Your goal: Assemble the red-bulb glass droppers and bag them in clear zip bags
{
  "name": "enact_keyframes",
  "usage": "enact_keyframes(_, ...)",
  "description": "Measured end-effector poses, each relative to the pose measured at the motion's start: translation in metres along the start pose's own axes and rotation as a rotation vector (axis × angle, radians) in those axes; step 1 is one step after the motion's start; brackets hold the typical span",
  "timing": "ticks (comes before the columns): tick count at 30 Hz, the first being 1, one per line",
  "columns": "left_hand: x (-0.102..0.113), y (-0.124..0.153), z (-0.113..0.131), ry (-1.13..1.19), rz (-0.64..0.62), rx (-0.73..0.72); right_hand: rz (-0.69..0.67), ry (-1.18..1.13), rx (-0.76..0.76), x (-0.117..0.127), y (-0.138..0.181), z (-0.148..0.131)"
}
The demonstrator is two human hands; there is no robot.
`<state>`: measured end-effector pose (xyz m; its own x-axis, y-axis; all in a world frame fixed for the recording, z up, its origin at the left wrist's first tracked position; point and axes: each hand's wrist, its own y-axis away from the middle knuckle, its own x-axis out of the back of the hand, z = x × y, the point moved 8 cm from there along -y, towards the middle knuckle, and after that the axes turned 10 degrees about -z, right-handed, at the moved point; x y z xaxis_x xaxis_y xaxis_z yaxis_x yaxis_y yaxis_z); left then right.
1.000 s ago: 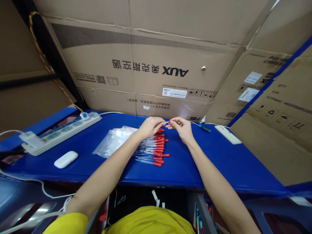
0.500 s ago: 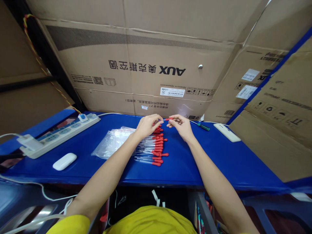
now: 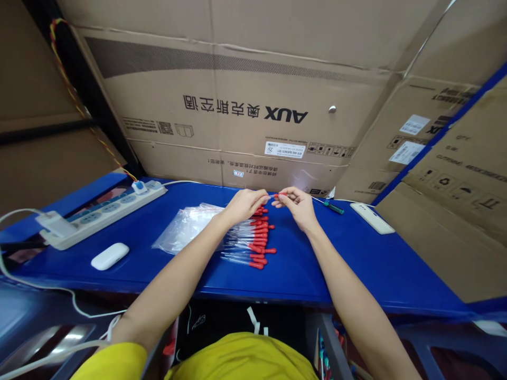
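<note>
Between my two hands, above the far part of the blue table, is a glass dropper with a red rubber bulb (image 3: 279,195). My left hand (image 3: 246,205) pinches its clear tube, and the fingers of my right hand (image 3: 296,205) are closed on the red bulb end. Below and beside my left hand lies a row of several droppers (image 3: 258,237), red bulbs pointing right and clear tubes pointing left. My left hand and forearm hide part of that row. Left of the row, a clear plastic bag (image 3: 186,228) lies flat, partly under my left forearm.
A white power strip (image 3: 106,211) with plugs and a white case (image 3: 110,256) are on the left. A green-handled screwdriver (image 3: 333,207) and a white flat device (image 3: 372,218) lie at the right. Cardboard walls (image 3: 237,68) stand behind the blue table (image 3: 356,264).
The view has shifted slightly. Both hands still hold the dropper, with my fingers a little farther apart along it.
</note>
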<state>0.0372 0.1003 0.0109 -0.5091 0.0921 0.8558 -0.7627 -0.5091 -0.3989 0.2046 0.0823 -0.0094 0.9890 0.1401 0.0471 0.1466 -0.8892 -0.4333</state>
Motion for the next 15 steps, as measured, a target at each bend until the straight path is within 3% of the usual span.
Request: enact_keyframes(15, 0.0035, 0.0006, 0.0101, -0.033, 0.018, -0.076, 0.001, -0.018, -0.020, -0.0029, 0.0030, 0.0016)
